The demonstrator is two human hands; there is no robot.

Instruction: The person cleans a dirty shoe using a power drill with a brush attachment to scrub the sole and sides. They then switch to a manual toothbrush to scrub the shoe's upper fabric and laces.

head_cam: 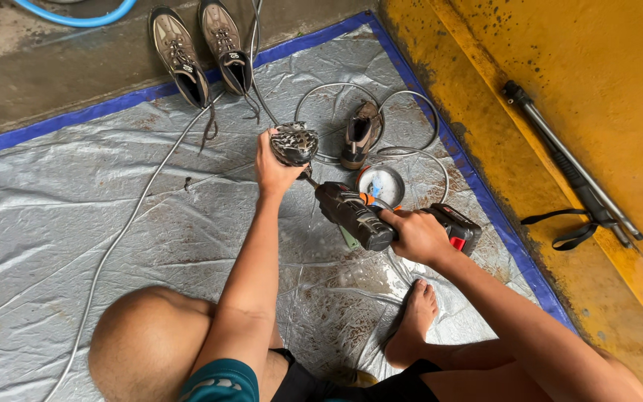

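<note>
Centre of frame: left hand (273,170) closed around a muddy shoe (295,144), sole up. Right hand (417,235) gripping a black cordless power tool (359,216), its tip touching the shoe. Just behind, a small round tin (381,184) and another shoe (360,134) on the silver tarp (76,193). Upper left, a pair of brown shoes (201,52). Right edge, a black spray lance (571,167) on yellow floor.

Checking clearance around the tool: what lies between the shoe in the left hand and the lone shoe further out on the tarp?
In the head view, only a loop of thin grey hose on the tarp separates the held shoe from the lone shoe.
</note>
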